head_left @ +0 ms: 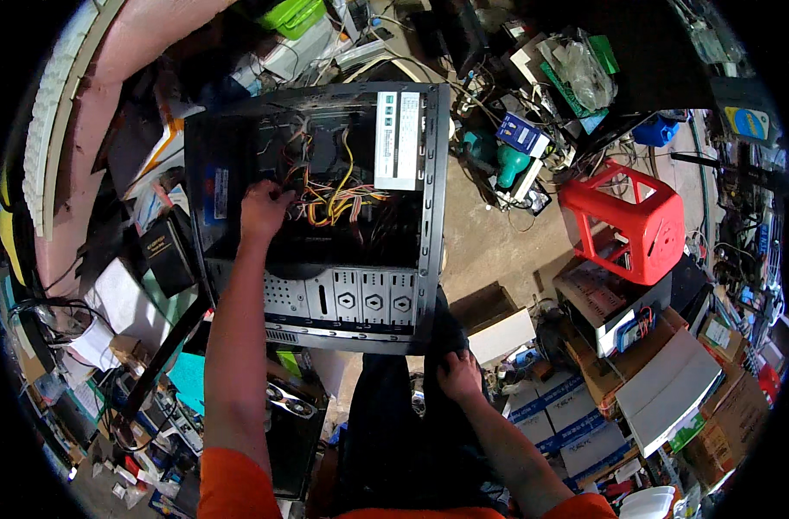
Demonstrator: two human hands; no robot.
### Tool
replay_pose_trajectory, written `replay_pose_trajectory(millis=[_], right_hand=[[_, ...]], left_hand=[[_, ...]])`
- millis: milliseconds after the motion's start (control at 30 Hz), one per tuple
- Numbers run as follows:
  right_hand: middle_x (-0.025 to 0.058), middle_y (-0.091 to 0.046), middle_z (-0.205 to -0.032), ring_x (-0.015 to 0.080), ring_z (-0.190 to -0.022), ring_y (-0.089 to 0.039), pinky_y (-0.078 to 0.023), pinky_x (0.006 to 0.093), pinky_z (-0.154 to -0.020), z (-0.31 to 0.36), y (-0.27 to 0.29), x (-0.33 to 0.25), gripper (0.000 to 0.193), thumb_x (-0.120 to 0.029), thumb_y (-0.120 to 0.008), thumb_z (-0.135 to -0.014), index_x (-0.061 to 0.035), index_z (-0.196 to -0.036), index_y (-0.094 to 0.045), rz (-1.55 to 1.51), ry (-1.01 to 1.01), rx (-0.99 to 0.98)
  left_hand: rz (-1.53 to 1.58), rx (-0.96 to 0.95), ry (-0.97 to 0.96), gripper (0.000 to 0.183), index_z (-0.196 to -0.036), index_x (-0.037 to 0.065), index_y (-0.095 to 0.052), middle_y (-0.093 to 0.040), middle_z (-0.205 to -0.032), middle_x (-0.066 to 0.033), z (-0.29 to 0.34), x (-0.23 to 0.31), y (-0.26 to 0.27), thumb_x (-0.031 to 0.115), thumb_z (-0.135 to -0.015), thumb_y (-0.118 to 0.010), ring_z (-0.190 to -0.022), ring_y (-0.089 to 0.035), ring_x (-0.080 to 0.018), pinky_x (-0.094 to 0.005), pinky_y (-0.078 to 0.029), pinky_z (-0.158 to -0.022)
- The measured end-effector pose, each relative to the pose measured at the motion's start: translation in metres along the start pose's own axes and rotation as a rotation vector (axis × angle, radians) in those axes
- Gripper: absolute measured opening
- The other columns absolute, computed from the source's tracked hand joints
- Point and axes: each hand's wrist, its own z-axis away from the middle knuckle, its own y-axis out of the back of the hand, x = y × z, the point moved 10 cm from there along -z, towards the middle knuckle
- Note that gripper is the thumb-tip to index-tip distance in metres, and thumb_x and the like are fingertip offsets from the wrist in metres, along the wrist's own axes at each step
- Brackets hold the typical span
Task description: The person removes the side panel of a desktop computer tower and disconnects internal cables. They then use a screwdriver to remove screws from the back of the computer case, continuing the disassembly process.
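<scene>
An open black computer case [433, 216] lies in front of me with its inside showing. My left hand [265, 210] reaches into it, fingers bent and thumb close to the fingertips, beside the bundle of cables [332, 206]. Whatever those fingers pinch is too small to make out. Yellow, red, orange and black wires run through the bundle toward the power supply [397, 143], which carries a white label. Metal drive bays [342, 298] line the near side of the case. Resting on my leg, away from the case, my right hand [461, 378] has its fingers loosely apart and holds nothing.
A red plastic stool [658, 229] stands at right on a dark box-shaped unit [593, 303]. Below it sit cardboard boxes [731, 424]. An open carton [498, 333] lies near my right knee. Papers [126, 303], cables and parts crowd the left.
</scene>
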Motion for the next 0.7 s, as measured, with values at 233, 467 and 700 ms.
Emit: replay_pose_trajectory(millis=[233,467,700], right_hand=[[0.0185,-0.049,-0.113,0.0382,-0.109,-0.047,-0.043,0.0479,-0.089,-0.002,-0.002,-0.008,0.031,-0.031,-0.059,-0.080,-0.0115,-0.104,-0.055,0.007,0.003,0.056],[0.0174,-0.050,-0.114,0.0369,-0.110,-0.047,-0.042,0.0467,-0.092,-0.001,-0.005,-0.016,0.031,-0.031,-0.059,-0.080,-0.0119,-0.105,-0.057,0.021,-0.019,0.023],[0.0170,-0.051,-0.113,0.0367,-0.111,-0.047,-0.042,0.0464,-0.092,0.000,-0.008,-0.015,0.031,-0.033,-0.059,-0.081,-0.0130,-0.104,-0.058,0.021,-0.027,0.067]], left_hand=[[0.078,-0.060,-0.243,0.044,-0.108,0.005,-0.057,-0.054,-0.115,-0.0163,0.011,0.020,-0.001,0.019,-0.070,-0.074,-0.105,-0.055,-0.0333,-0.0389,-0.047,-0.087],[-0.430,-0.308,0.080,0.086,-0.134,0.012,-0.034,-0.044,-0.130,-0.0176,0.012,-0.010,0.002,0.027,-0.062,-0.080,-0.116,-0.047,-0.0396,-0.0491,-0.043,-0.094],[-0.153,-0.390,0.061,0.076,-0.128,0.017,-0.046,-0.054,-0.120,-0.0190,-0.003,-0.026,-0.036,0.034,-0.062,-0.080,-0.110,-0.054,-0.0349,-0.0446,-0.045,-0.091]])
